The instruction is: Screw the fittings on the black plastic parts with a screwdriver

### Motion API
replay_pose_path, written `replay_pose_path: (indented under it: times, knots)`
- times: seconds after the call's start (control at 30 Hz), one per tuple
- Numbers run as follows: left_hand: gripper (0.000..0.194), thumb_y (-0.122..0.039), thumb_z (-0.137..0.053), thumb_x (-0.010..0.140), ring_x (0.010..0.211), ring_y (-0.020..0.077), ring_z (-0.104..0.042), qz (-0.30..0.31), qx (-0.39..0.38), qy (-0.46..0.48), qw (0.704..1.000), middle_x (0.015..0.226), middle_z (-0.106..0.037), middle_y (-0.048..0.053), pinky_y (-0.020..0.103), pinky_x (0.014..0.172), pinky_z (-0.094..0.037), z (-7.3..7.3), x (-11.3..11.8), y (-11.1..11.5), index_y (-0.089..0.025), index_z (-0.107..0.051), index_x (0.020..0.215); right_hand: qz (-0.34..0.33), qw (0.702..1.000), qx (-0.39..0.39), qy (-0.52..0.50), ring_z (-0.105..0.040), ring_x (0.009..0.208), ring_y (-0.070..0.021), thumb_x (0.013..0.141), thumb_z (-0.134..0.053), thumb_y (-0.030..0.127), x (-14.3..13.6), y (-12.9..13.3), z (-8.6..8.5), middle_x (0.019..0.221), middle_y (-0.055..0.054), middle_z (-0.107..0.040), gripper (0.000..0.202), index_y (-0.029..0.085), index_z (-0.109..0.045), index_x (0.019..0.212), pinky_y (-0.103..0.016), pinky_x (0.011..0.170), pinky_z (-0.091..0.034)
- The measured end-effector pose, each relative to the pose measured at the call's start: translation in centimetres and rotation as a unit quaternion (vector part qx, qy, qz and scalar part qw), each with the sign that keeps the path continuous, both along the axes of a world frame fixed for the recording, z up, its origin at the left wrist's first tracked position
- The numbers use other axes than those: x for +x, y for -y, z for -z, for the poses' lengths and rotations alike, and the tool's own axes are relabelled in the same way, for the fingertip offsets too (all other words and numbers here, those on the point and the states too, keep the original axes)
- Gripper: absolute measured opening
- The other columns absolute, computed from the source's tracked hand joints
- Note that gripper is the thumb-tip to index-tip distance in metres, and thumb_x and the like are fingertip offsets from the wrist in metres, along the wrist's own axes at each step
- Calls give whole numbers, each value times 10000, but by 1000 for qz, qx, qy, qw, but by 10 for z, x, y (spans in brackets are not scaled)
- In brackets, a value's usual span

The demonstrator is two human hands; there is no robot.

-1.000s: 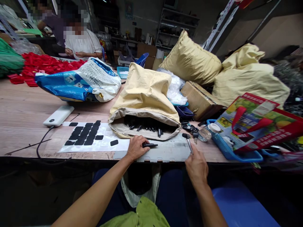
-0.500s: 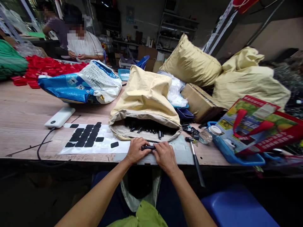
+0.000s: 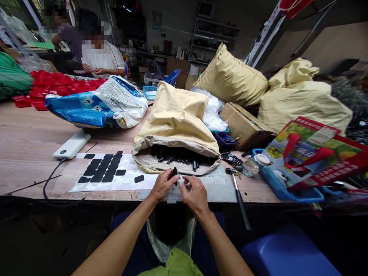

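Observation:
My left hand is closed around a short black cylindrical tube, which stands upright between thumb and fingers. Just to its right is my right hand, its fingers curled towards the thumb; anything between the fingertips is too small to make out. Both hands are over a grey board at the table's front edge. Behind them a pale yellow cloth sack lies with its mouth towards me, and several black cylindrical pieces show inside.
Left lies a white sheet with black rounded pads, near a cabled white power bank. A hammer overhangs the front edge at right, beside a jar and blue basket. Two people sit at the back left.
The black tube has turned from lying level between both hands to upright in my left hand. My right hand has let go of it and curled its fingers beside it.

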State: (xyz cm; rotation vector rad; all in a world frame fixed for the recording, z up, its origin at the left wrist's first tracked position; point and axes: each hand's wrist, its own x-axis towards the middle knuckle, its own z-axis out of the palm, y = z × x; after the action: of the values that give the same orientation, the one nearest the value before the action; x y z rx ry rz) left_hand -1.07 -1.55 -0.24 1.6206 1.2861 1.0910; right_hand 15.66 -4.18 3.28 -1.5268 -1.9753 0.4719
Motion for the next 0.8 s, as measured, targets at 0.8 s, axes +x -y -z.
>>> replay_pose_path:
  times: [0.8]
  knots:
    - [242, -178, -539, 823, 982, 247, -556, -43, 99, -208, 972, 887, -696, 47, 442, 994, -342, 2, 11, 13, -239, -733, 955, -135, 961, 15, 239, -619, 924, -243, 916, -595, 277, -7, -26, -29, 943, -106, -701, 143, 177, -697, 923, -322, 810, -430]
